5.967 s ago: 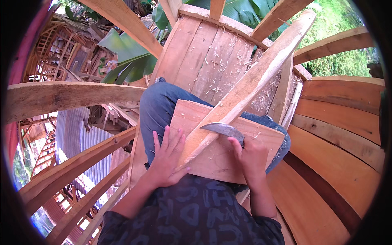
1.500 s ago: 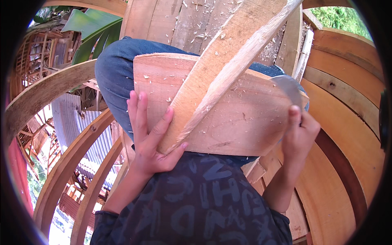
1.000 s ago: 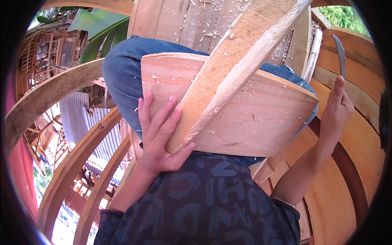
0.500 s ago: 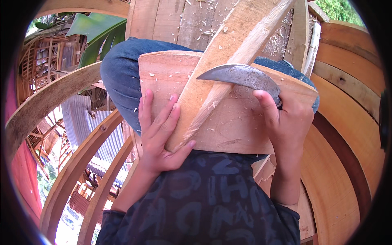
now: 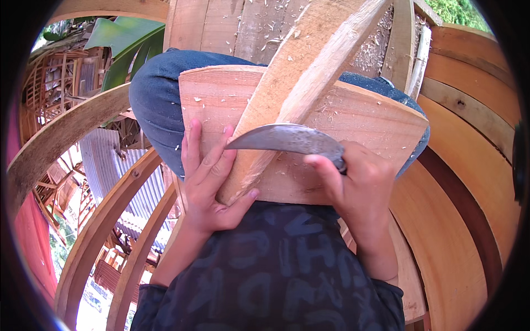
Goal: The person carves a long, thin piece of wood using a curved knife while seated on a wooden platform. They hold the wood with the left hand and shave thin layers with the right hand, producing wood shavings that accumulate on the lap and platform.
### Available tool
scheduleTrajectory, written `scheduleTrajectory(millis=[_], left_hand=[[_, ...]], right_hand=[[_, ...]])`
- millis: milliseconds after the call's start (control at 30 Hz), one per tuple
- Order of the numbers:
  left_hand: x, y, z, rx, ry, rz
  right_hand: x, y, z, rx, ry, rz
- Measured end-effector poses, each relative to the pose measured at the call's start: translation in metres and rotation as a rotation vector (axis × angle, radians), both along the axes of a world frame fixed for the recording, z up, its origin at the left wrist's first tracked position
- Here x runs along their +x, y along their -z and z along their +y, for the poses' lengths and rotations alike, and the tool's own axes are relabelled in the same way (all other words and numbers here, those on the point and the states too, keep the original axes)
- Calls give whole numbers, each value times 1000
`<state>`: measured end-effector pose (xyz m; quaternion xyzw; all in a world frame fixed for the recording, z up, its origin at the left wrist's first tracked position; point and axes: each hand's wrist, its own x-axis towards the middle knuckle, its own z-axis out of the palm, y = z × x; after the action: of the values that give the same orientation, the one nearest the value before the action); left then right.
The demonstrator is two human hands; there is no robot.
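A long wooden piece [image 5: 287, 71] slants across a flat wooden board [image 5: 375, 124] on my lap, its right edge pale and freshly shaved. My left hand [image 5: 212, 190] grips its near end between thumb and fingers, some fingertips reaching onto the board. In my right hand [image 5: 361, 187] is a curved knife with a dark, sickle-like blade [image 5: 298, 138]. The blade lies crosswise over the wooden piece, its tip close to my left fingers. My right fist hides the handle.
Wood shavings [image 5: 375, 55] lie on the planks beyond my knees. Curved planking [image 5: 458, 220] rises on my right. To the left are bent wooden ribs [image 5: 110, 209], with corrugated metal sheets [image 5: 105, 160] below and a large green leaf [image 5: 130, 47] beyond.
My right hand has drawn the curved knife toward me and to the left along the wooden piece. My left hand keeps its grip; the whole view has shifted slightly.
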<state>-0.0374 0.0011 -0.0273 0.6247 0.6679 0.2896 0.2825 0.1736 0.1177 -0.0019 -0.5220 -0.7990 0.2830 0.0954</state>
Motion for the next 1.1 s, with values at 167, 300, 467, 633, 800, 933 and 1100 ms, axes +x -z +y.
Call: scheduleTrajectory(millis=[167, 300, 467, 633, 800, 933, 1100], left_hand=[[1, -5, 4, -42, 14, 4], [3, -6, 6, -50, -2, 11], [2, -6, 5, -40, -13, 8], [3, -7, 3, -49, -12, 15], [3, -4, 1, -23, -12, 10], [3, -4, 1, -18, 7, 13], [11, -6, 6, -17, -9, 71]], right_hand=[[-1, 6, 3, 13, 46, -73], [0, 4, 14, 105, 12, -115], [73, 18, 73, 96, 594, -84], [103, -4, 69, 66, 575, -32], [28, -10, 15, -57, 227, -5], [-13, -8, -4, -77, 50, -22], [-1, -14, 13, 8, 67, -234]])
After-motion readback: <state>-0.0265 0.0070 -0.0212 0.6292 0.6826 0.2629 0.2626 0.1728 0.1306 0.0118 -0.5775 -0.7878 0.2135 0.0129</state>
